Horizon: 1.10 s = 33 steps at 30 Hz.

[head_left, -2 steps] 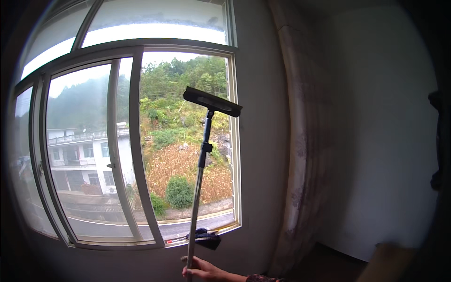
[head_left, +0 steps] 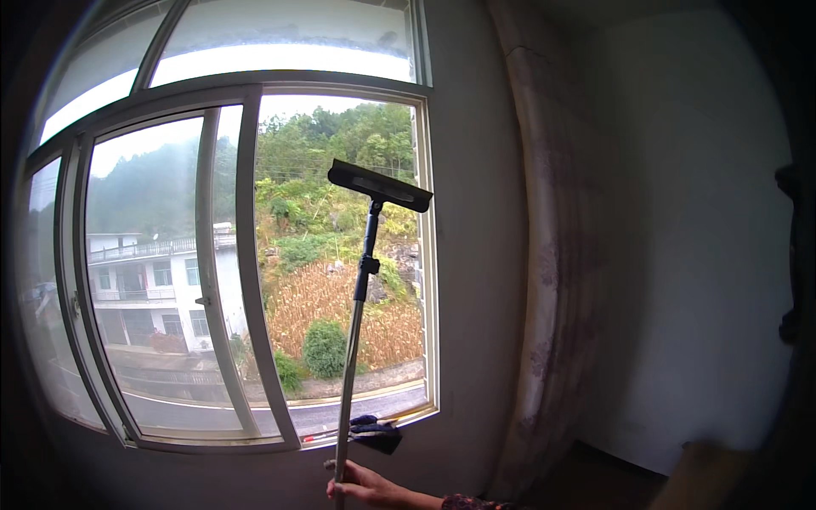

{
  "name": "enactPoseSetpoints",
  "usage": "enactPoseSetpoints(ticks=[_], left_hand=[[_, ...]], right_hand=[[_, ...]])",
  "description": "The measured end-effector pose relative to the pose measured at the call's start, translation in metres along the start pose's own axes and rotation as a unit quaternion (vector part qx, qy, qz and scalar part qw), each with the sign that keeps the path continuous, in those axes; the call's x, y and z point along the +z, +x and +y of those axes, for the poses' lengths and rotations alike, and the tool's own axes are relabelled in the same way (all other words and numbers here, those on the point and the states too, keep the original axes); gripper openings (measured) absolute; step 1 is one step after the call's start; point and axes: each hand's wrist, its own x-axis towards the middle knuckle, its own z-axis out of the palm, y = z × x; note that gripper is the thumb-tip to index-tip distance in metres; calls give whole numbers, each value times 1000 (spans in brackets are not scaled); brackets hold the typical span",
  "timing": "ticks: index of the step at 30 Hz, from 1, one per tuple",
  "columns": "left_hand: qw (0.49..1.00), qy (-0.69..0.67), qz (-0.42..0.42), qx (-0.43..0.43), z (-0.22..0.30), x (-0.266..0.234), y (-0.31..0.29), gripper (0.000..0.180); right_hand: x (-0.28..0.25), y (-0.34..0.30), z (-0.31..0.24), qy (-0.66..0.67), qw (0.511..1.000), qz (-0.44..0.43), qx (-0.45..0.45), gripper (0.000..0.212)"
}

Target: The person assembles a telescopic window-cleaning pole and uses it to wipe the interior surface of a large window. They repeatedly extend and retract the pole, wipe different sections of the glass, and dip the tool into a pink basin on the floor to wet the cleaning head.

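Head view showed little change from a moment before: the window sat at left, and the squeegee head on its long pole stayed raised against the right pane. Right hand stayed clamped on the pole's lower end beside a dark cloth on the sill; left hand was out of view.

A large grey-framed sliding window looks out on a white multi-storey building, a green wooded hillside and a road. A crumpled dark blue cloth lies on the sill, and a pale curtain hangs just right of the window.
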Motion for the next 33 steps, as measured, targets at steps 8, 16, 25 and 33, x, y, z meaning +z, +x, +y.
enactPoseSetpoints(ticks=[8,16,25,33], left_hand=[[990,-99,75,-65,-55,6,10,15],[955,-88,277,56,-35,-45,59,16],[736,-471,95,477,243,-337,31,69],[667,-576,30,472,291,-329,72,50]], right_hand=[[-4,70,-43,-134,986,62,-74,38],[-30,155,-231,-484,734,279,-387,53],[-42,243,-374,-205,888,259,-321,40],[-95,279,-432,-374,806,320,-329,52]])
